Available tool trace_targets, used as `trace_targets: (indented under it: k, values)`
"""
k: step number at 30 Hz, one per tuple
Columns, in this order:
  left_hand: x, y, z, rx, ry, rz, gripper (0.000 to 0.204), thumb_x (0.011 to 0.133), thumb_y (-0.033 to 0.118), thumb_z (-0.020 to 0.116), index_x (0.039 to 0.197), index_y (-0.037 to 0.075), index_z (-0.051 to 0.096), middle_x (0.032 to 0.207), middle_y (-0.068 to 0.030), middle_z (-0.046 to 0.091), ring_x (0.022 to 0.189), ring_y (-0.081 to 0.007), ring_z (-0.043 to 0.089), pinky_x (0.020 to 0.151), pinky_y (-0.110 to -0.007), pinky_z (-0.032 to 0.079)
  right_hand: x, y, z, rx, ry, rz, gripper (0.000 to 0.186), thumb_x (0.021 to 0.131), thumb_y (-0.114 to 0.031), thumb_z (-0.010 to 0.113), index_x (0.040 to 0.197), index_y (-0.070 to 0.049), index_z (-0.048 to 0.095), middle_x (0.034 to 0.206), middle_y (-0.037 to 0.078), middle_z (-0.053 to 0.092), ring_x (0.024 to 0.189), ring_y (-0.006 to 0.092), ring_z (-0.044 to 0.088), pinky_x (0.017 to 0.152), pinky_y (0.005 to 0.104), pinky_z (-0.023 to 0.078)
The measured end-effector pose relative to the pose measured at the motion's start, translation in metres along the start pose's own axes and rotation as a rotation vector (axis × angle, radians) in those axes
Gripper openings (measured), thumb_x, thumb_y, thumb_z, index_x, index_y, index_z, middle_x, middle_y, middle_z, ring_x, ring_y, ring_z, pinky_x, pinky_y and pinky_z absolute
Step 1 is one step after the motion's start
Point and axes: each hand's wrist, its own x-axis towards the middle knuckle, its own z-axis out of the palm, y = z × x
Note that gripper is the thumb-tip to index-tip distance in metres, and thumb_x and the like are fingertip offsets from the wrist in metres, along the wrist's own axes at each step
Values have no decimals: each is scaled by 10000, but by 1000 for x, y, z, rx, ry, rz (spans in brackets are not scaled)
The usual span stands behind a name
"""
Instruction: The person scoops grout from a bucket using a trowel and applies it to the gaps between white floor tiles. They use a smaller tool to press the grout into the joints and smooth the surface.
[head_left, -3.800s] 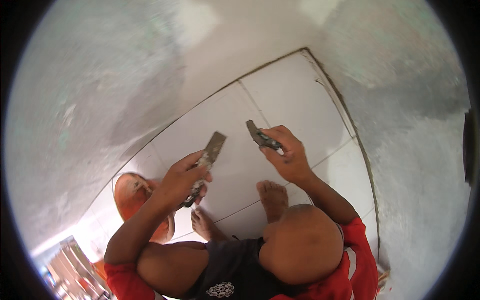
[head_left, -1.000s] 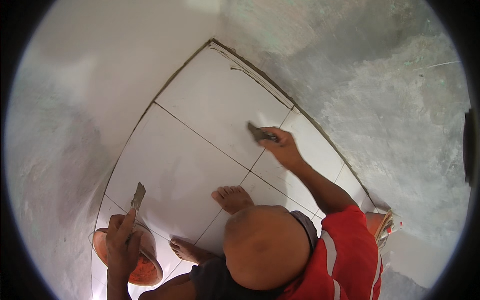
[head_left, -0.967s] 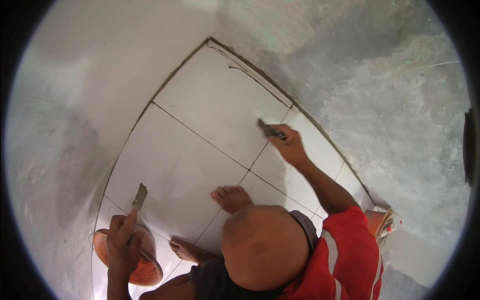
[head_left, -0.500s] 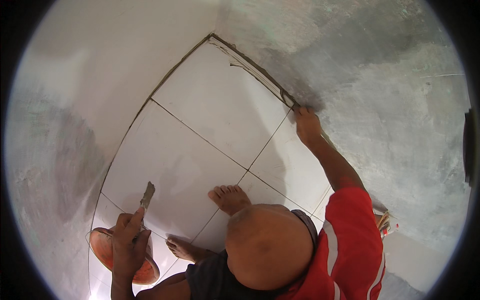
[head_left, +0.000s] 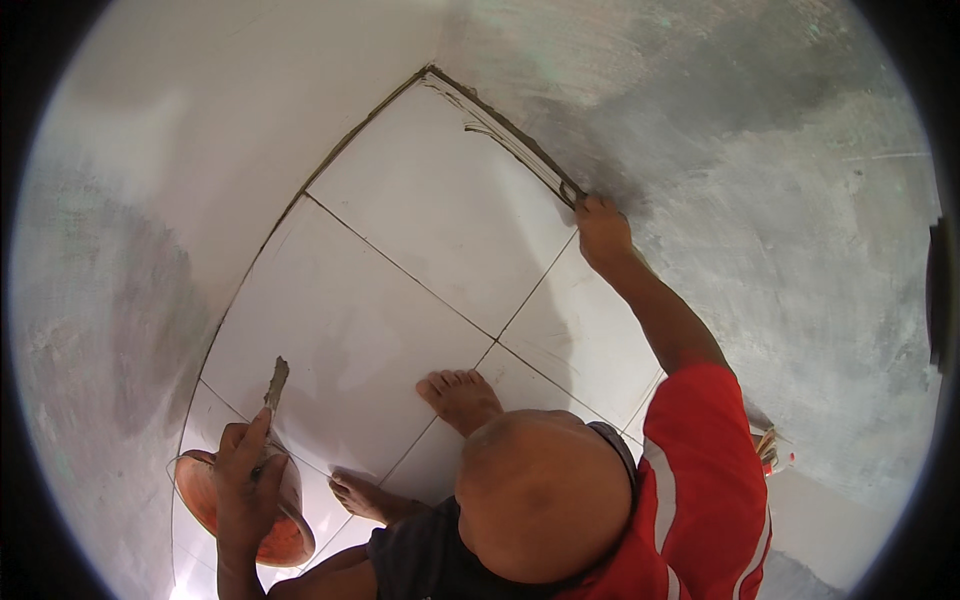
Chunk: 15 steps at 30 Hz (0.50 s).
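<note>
My left hand [head_left: 247, 490] is closed round the handle of a narrow putty knife [head_left: 277, 382], its blade coated in grey mortar and pointing up and away from me. Below that hand, an orange-red bucket [head_left: 193, 490] stands tilted in view on the tiles. At the foot of the right wall, my right hand [head_left: 604, 236] has its fingers bunched down against the dark mortar joint [head_left: 520, 138]. Whatever those fingers grip, if anything, is hidden. Wet grey smears [head_left: 485, 130] run along the tile edge just beyond them.
Large white floor tiles [head_left: 400, 210] with thin dark joints meet two plastered walls at a far corner. My bare feet [head_left: 460, 398] and bent knee [head_left: 545, 495] take up the near floor. Behind my right arm, a small bundle of sticks [head_left: 766, 445] lies by the wall.
My right hand has slid slightly left and away from me along the wall joint. My left hand has shifted a little left, carrying the putty knife.
</note>
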Motion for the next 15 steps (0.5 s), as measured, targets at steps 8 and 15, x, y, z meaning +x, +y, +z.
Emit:
trace_targets:
  k: [8,15]
  values:
    - [5,-4,3,-73,-74,-28,580,809,-52,645,1383,-2,577,1050,-145,568,942,-260,588,820,-353,485,55,-22,-20,20,173,-95,246,828,-64,624,1067,-44,674,1068,83,612,1022,300,614,814,444,583]
    - [-4,-18,-4,-37,35,-37,580,808,-44,642,1383,-9,576,1047,-132,568,940,-250,567,821,-351,472,-11,12,-2,-12,41,-44,267,826,-49,621,1088,-45,669,1043,88,602,1003,323,610,824,427,585]
